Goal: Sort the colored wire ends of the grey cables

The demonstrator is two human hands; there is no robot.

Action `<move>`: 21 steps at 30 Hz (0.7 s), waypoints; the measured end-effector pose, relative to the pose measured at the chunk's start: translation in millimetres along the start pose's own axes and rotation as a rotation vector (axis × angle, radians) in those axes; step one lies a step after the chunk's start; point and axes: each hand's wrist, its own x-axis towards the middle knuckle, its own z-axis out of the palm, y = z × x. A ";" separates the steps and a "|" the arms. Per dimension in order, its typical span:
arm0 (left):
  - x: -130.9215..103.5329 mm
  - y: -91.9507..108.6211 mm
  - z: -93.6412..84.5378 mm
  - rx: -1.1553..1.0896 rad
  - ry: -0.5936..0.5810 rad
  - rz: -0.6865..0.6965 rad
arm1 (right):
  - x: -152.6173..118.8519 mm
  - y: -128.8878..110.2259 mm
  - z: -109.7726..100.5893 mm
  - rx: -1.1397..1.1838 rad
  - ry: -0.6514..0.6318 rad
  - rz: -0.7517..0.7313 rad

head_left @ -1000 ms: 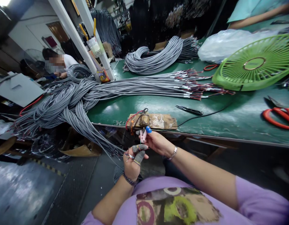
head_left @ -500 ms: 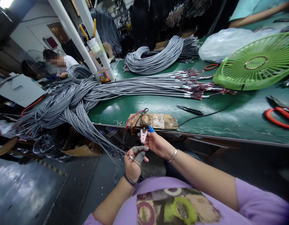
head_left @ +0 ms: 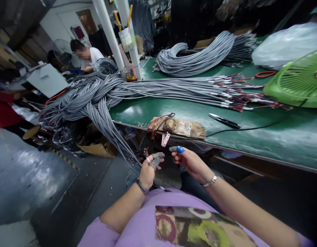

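Note:
My left hand (head_left: 148, 171), grey covers on thumb and finger, is closed round the end of a grey cable (head_left: 131, 159); its thin coloured wires (head_left: 146, 151) stick up beside the knuckles. Just to the right, my right hand (head_left: 193, 163) has its fingers pressed together, with a grey fingertip cover and a blue wrap. Anything between these fingertips is too small to make out. Above and between both hands, a pink clip (head_left: 165, 140) hangs untouched at the front edge of a wooden board (head_left: 189, 129) on the bench.
Long grey cables (head_left: 168, 88) with stripped ends stretch across the green bench (head_left: 138, 111). Small black snips (head_left: 224, 120), a coiled cable bundle (head_left: 194, 60), a green fan (head_left: 297, 82) and a plastic bag (head_left: 287, 46) lie there. A person (head_left: 94, 56) sits at the far left.
My right hand has come away from the pink clip and moved right. The two hands are further apart, and the left still has the cable. The view has swung left.

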 end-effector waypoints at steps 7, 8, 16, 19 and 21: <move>-19.1 -21.0 10.5 0.280 -0.143 -0.001 | -47.1 8.1 7.2 -0.385 -0.261 -0.205; -22.4 -21.9 10.5 0.332 -0.154 0.019 | -51.6 10.3 8.0 -0.416 -0.282 -0.232; -53.1 -5.5 11.5 0.513 -0.146 0.191 | -61.2 17.2 4.3 -0.510 -0.225 -0.303; -58.5 -1.6 14.6 0.455 -0.191 0.179 | -63.7 14.7 2.8 -0.483 -0.211 -0.237; -59.4 -0.5 16.7 0.423 -0.224 0.132 | -65.7 14.5 3.2 -0.413 -0.156 -0.186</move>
